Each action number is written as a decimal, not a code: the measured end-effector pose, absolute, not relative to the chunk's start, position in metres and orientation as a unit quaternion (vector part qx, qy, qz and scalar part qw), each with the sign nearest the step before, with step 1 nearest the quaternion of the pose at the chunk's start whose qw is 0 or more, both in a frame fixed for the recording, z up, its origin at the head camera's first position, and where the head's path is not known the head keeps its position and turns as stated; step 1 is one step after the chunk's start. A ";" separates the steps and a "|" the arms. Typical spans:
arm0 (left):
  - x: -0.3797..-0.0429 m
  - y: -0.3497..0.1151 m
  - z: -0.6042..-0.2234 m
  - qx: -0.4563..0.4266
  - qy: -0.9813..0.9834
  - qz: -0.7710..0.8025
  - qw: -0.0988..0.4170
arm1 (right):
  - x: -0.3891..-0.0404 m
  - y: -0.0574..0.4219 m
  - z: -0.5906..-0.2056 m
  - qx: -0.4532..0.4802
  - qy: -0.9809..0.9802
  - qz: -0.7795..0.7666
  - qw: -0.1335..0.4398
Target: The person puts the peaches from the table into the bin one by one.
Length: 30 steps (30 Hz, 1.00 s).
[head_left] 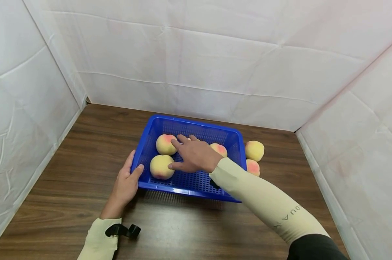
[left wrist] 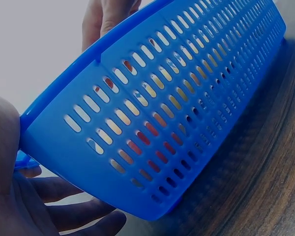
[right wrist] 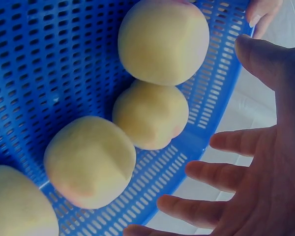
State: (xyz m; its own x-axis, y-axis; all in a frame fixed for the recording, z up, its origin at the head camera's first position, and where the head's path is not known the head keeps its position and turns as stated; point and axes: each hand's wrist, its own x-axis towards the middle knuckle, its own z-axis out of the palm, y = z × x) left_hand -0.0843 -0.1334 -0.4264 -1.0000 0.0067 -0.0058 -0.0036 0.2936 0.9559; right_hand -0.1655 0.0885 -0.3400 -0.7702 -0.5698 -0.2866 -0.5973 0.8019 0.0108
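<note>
A blue plastic basket [head_left: 192, 193] with slotted walls holds several yellow peaches with pink blush, among them one peach [head_left: 166, 144] behind another peach [head_left: 162, 167] at its left end. My left hand [head_left: 125, 182] grips the basket's left rim, thumb over the top and fingers along the outside. Above the basket's middle, my right hand [head_left: 197, 155] is spread with nothing in it, partly covering a peach at the back. In the right wrist view its straight fingers [right wrist: 226, 177] stand apart from the nearest peach [right wrist: 90, 162].
Two peaches lie on the wooden table [head_left: 65, 180] just right of the basket, a yellow peach [head_left: 254, 150] behind a pinker peach [head_left: 253, 167]. White sheeting [head_left: 196, 65] encloses the table at the back and both sides.
</note>
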 end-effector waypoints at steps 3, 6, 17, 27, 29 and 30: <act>-0.081 -0.132 -0.415 -0.004 0.801 0.599 0.014 | -0.166 0.093 -0.339 -0.310 0.939 0.054 0.135; -0.081 -0.132 -0.414 -0.008 0.800 0.599 0.022 | -0.167 0.098 -0.338 -0.309 0.940 0.054 0.134; -0.086 -0.136 -0.429 -0.004 0.804 0.594 0.016 | -0.171 0.124 -0.335 -0.273 0.950 0.041 0.145; -0.087 -0.137 -0.429 -0.007 0.804 0.594 0.020 | -0.179 0.159 -0.327 -0.242 0.956 0.017 0.164; -0.087 -0.138 -0.428 -0.005 0.801 0.598 0.019 | -0.180 0.166 -0.325 -0.240 0.957 0.016 0.164; -0.087 -0.138 -0.428 -0.004 0.800 0.600 0.018 | -0.180 0.170 -0.325 -0.239 0.957 0.016 0.162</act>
